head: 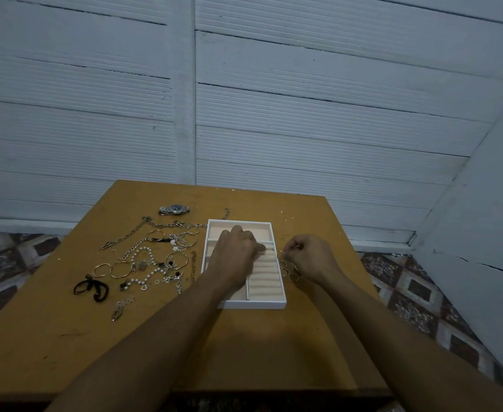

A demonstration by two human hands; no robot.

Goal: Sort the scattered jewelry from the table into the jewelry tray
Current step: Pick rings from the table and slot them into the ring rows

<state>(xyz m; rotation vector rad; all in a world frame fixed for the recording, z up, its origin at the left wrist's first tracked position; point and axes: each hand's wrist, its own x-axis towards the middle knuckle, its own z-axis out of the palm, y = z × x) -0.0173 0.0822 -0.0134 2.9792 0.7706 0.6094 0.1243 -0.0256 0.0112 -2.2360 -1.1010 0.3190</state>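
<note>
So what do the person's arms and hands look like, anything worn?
The left forearm and right forearm are bare to the frame's edge. No sleeve, glove, watch or bracelet shows on the left hand or the right hand. Finger rings: too small to tell.

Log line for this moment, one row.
left hand: over tray ring rolls | right hand: curled beside tray, by loose rings | jewelry pile: left of tray, unsorted | grip contents: unclear

Matt worn wooden table [66, 337], shiny metal watch [174, 209], glossy pearl strand [143, 257], soft beige-lined tray [253, 305].
</note>
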